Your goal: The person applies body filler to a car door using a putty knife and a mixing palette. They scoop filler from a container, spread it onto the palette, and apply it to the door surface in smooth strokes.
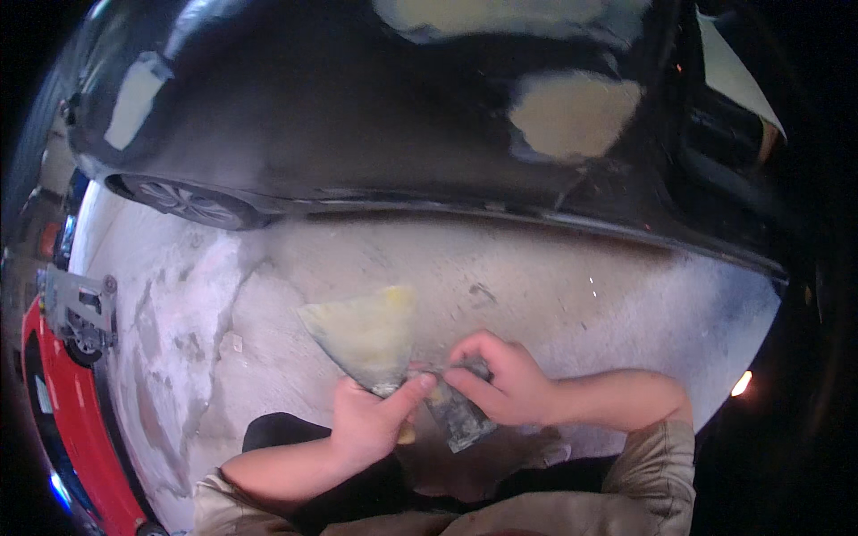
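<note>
A wide triangular putty knife (362,326), its blade coated with pale yellow filler, is held low in front of me by my left hand (371,411), fingers closed round its handle. Beside it my right hand (500,384) grips a smaller grimy dark scraper (460,420), which slants downward, and the two hands nearly meet. Beyond them stands a black car (375,107) with beige filler patches (572,116) on its side panel.
The car's wheel (188,204) is at upper left, over a cracked concrete floor (223,348). A red car (76,420) and a grey machine part (82,313) stand at far left. A small light (742,382) glows at far right.
</note>
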The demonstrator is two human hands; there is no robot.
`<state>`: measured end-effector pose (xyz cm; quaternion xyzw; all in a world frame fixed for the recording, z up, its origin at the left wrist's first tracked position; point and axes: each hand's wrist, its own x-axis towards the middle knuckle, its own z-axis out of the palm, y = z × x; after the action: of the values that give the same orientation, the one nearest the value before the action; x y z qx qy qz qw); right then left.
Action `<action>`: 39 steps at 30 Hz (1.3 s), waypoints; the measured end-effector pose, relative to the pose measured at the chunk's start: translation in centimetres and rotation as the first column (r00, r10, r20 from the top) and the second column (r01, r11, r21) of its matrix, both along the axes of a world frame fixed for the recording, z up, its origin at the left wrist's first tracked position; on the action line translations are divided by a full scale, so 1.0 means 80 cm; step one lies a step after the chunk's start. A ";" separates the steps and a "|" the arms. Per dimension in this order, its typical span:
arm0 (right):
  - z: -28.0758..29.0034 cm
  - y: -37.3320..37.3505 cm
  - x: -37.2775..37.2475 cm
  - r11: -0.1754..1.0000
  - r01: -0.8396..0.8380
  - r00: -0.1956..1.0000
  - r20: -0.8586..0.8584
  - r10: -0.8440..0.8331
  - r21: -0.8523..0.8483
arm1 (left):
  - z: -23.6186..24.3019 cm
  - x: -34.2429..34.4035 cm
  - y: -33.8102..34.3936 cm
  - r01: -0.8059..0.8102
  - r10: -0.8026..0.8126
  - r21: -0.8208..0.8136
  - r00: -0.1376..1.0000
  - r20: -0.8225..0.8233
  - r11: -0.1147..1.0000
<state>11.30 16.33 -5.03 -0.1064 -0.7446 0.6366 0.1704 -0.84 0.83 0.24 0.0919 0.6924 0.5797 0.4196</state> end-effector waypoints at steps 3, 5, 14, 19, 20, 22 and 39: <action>0.001 0.002 0.001 1.000 -0.007 1.000 -0.016 0.008 0.015 | -0.001 -0.009 0.002 0.012 -0.012 0.013 0.999 0.042 1.000; -0.002 0.005 0.000 1.000 0.007 1.000 -0.003 -0.007 -0.016 | -0.001 -0.012 0.004 0.016 -0.016 0.041 1.000 0.003 0.999; -0.026 0.024 0.001 0.994 -0.096 0.995 0.002 0.096 0.047 | -0.004 -0.037 0.021 -0.188 0.195 0.186 0.981 -0.023 0.965; -0.058 0.029 -0.001 0.997 0.037 0.977 0.212 -0.021 -0.072 | -0.007 -0.037 0.018 -0.141 0.130 0.095 0.985 0.114 0.985; -0.067 0.029 -0.003 0.986 0.082 0.976 0.212 -0.050 -0.147 | -0.004 -0.036 0.017 -0.083 0.080 0.021 0.991 0.109 0.996; -0.087 0.027 -0.012 0.953 0.154 0.953 0.292 -0.074 -0.262 | 0.004 -0.035 0.017 0.037 -0.022 -0.103 0.989 0.145 0.994; -0.110 -0.254 0.061 0.778 0.585 0.409 0.745 -0.526 0.229 | -0.022 0.009 -0.131 0.212 -0.246 -0.570 0.969 0.018 0.794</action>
<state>16.16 -4.02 -13.83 -0.6160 -0.6411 0.4568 0.0291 -0.12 -9.68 -1.51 0.0621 0.8287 0.2893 0.4751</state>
